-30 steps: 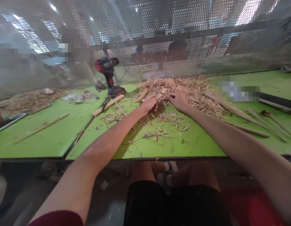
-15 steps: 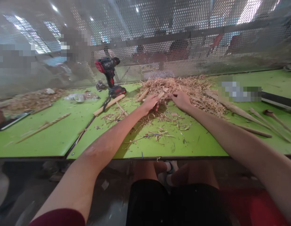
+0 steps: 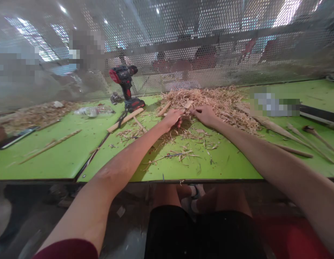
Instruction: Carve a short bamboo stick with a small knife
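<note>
Nearest, the left arm (image 3: 123,162) reaches in from about seven o'clock and the right arm (image 3: 253,151) from four, both long and low over the green tabletop (image 3: 231,169) — their pose nearly the same as half a second ago. Loose curls (image 3: 180,155) lie at six o'clock from the hands.

The change is at the fingertips: the gap between them has narrowed slightly, and the pale wood piece (image 3: 188,104) just above them now shows shorter. To my eye that is small, close finger work on thin wood. The left hand (image 3: 171,119) is curled, fingers bent under; the right hand (image 3: 207,116) has thumb and fingertips brought together, wrist level. Whether either actually grips the piece — I cannot tell.

Beyond them, at one o'clock, the shavings pile (image 3: 210,98) spreads; the cordless drill (image 3: 125,86) stands upright at ten, before the perforated screen (image 3: 167,39).
</note>
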`<state>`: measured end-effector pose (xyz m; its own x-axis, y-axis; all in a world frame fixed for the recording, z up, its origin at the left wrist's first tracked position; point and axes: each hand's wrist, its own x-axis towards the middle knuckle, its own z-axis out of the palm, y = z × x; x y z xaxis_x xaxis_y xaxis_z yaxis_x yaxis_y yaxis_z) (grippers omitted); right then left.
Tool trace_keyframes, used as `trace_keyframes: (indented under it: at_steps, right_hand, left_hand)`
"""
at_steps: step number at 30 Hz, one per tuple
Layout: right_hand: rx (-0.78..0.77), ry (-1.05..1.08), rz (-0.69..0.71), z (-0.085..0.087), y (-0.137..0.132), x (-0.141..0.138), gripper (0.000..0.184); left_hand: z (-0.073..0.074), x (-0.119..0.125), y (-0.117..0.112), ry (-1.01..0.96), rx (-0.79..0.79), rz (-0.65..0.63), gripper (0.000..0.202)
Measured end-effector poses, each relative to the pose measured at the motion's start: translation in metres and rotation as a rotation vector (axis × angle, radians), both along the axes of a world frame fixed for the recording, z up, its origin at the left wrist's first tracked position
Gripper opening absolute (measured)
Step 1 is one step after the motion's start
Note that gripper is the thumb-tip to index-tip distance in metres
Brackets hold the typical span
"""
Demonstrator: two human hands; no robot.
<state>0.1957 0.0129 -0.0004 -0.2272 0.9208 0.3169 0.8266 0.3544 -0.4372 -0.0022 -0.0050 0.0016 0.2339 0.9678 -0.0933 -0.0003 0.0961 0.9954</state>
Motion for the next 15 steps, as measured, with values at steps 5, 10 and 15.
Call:
trace_keyframes:
  at_steps: [5,10,15]
  right_hand:
    - [0.009,-0.01,-0.021,-0.0002,-0.0009,-0.0005,0.067]
    - [0.016,0.009,-0.048,-0.0011,0.0013,0.0007,0.069]
    - [0.02,-0.008,0.031,-0.0032,0.0025,0.0,0.07]
  left_hand:
    - [0.0,-0.0003,0.0002,0.011,0.012,-0.003,0.035]
    - [-0.002,-0.0003,0.0019,-0.004,0.004,0.009,0.034]
    - [-0.002,0.0006,0.0016,-0.004,0.016,0.008,0.031]
